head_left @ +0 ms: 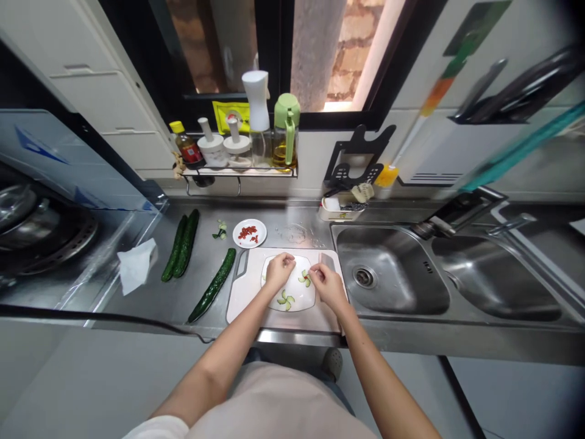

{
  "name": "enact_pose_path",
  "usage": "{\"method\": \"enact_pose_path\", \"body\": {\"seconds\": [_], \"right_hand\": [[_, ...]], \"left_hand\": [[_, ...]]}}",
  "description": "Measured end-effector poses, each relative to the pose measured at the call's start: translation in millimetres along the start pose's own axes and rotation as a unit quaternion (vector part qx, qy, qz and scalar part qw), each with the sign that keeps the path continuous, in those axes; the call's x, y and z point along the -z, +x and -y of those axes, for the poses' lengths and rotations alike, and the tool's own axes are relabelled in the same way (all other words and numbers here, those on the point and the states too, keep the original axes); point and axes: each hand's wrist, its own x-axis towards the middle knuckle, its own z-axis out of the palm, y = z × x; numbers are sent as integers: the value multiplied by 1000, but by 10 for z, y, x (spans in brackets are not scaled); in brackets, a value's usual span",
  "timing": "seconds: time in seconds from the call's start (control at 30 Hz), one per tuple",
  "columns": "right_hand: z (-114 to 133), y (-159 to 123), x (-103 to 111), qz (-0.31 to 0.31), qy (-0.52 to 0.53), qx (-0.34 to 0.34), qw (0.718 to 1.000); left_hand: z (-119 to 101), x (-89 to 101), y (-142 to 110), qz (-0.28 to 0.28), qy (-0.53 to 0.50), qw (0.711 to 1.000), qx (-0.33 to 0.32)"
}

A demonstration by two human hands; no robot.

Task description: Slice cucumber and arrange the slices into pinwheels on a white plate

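Note:
A white square plate [299, 305] lies on a pale cutting board [242, 299]. On it, thin green-edged cucumber slices [286, 300] are fanned into a pinwheel. A second pinwheel of cucumber slices [304, 278] has a bit of red at its middle. My right hand [328, 286] is closed in a pinch at that second pinwheel's right edge; whatever its fingertips hold is too small to name. Over the plate's upper left, my left hand [278, 272] has its fingers curled together, their contents hidden. Some green at the plate's left edge is partly covered by this hand.
Behind the board stands a small white dish [237, 234] of red pieces [248, 233]. A whole cucumber [212, 285] lies left of the board, two more cucumbers [181, 245] farther left, near a white paper towel [137, 266]. Cucumber scraps [220, 230] sit behind. A double sink [393, 268] adjoins on the right.

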Motion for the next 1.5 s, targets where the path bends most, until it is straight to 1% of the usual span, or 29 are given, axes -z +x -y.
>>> {"method": "enact_pose_path", "body": {"seconds": [0.1,0.17,0.37,0.47,0.53,0.67,0.83,1.0,1.17,1.33,1.5], "right_hand": [[30,-44,-16,4,17,-4,1000],[47,-72,-23,10,19,-5,1000],[27,-156,-60,14,39,0,999],[-7,-203,-96,9,51,6,999],[-19,-236,-121,4,57,10,998],[-7,-301,-150,2,64,12,998],[7,-361,-132,6,57,11,998],[-10,-401,-98,4,47,4,999],[-25,-426,-94,0,43,0,999],[-38,-415,-122,9,39,-4,999],[-19,-395,-144,17,43,-6,999]], "left_hand": [[70,110,104,-37,-9,999,14],[137,219,189,-62,-2,998,32],[425,670,500,-124,56,985,102],[570,856,662,-131,121,975,136],[646,929,760,-119,169,969,133],[732,968,918,-87,244,960,103],[785,949,1038,-58,291,952,78],[834,933,1090,-52,298,951,54],[834,926,1088,-46,315,947,34],[806,945,1058,-57,333,940,39],[777,989,1030,-72,305,948,48]]}}
